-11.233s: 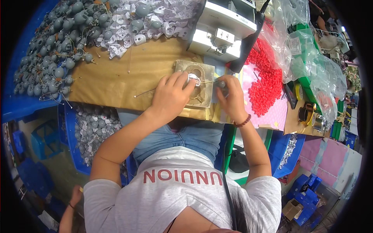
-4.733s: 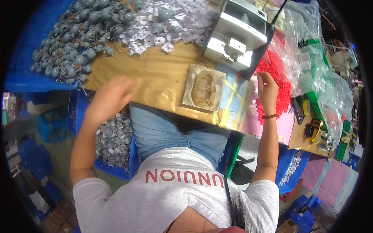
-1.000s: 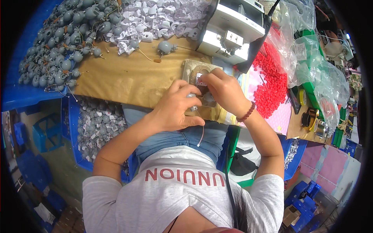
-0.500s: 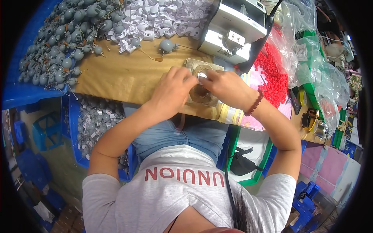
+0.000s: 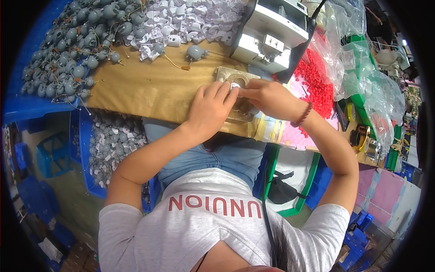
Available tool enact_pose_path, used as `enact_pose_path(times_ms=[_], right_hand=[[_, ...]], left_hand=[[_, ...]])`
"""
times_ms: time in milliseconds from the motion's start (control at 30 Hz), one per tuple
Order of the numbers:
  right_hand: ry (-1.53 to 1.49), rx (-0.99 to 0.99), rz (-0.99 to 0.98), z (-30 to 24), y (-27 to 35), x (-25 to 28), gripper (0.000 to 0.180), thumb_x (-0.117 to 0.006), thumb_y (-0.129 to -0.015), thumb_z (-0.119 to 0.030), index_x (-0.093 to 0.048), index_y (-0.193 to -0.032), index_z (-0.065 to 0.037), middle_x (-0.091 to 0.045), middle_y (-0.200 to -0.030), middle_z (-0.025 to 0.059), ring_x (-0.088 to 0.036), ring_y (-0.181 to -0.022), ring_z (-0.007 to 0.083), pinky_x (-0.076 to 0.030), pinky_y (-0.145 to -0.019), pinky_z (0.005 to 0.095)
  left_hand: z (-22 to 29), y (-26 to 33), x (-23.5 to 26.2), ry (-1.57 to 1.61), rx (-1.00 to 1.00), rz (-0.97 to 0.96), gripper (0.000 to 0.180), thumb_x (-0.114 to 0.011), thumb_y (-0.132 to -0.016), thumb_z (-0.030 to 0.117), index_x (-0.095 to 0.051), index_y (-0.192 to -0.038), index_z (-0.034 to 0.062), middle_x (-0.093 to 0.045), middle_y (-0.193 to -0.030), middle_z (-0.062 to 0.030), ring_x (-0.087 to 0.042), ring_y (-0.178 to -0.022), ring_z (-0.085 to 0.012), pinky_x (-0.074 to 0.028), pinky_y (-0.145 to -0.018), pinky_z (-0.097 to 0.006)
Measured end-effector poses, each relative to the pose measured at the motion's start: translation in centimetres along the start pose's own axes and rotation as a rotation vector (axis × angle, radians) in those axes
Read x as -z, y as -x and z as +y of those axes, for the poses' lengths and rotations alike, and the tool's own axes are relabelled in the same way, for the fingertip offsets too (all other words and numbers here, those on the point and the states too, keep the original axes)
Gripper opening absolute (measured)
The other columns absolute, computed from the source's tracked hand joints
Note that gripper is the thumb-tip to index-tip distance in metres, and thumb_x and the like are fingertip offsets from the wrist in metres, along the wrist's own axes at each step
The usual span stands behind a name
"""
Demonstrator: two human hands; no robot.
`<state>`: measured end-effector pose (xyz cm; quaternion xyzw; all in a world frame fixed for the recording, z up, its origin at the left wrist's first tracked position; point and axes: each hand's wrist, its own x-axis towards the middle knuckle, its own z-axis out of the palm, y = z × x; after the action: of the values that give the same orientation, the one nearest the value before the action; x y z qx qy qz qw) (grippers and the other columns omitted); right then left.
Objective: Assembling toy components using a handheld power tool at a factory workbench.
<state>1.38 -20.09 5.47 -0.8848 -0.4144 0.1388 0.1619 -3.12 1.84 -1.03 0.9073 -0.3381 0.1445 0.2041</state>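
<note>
Small white part point(image 5: 234, 85), pinched between the fingertips of both hands, sits right over the tan moulded fixture block point(image 5: 235, 90) near the front edge of the surface. The left hand point(image 5: 212, 106) lies flat-ish on the brown paper covering, fingers stretched forward and closing on the part from the left. The right hand point(image 5: 267, 97) comes in from the other side, fingers curled and pressed against the same piece, so the two hands touch at their fingertips above the block; a dark red bead bracelet point(image 5: 302, 115) circles the right wrist. Much of the block is hidden under the hands, and how the part seats in it I cannot tell.

Just behind the block stands a pale grey machine point(image 5: 272, 31) with a sloped front. A single grey round component with a wire tail point(image 5: 195, 52) lies on the surface point(image 5: 149, 86) well left of the machine. Along the far edge spreads a heap of white plastic pieces point(image 5: 181, 18), and toward the far left corner a big pile of grey round components point(image 5: 68, 54) with wires. To the right of the hands a mass of small red parts point(image 5: 317, 81) lies on a pink sheet, with clear plastic bags point(image 5: 367, 86) beyond them. Below the surface's front left edge, a blue bin point(image 5: 113, 140) holds small grey and white parts.
</note>
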Motion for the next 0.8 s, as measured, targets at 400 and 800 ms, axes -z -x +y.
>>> enact_pose_path(times_ms=[400, 800], right_hand=[[-0.328, -0.569, 0.52, -3.1, 5.2, -6.8, 0.052, -0.079, -0.083, -0.02, -0.056, -0.125, -0.001, -0.064, -0.103, 0.0142, -0.064, -0.096, 0.0259, -0.052, -0.085, 0.0356], [-1.46, -0.419, 0.897, 1.3, 4.2, -6.8, 0.024, -0.064, -0.089, 0.005, -0.066, -0.112, 0.002, -0.063, -0.114, 0.0056, -0.062, -0.091, 0.0119, -0.051, -0.078, 0.0256]], left_hand=[[-1.1, -0.6, 0.0, 0.055, -0.06, -0.049, 0.038, -0.057, -0.083, 0.008, -0.063, -0.12, 0.0048, -0.061, -0.117, -0.0133, -0.058, -0.112, -0.0298, -0.046, -0.093, -0.042], [-1.3, -0.7, 0.3, 0.073, -0.073, -0.021, 0.033, -0.058, -0.082, 0.008, -0.067, -0.114, 0.006, -0.062, -0.114, -0.0131, -0.059, -0.11, -0.0289, -0.047, -0.091, -0.041]])
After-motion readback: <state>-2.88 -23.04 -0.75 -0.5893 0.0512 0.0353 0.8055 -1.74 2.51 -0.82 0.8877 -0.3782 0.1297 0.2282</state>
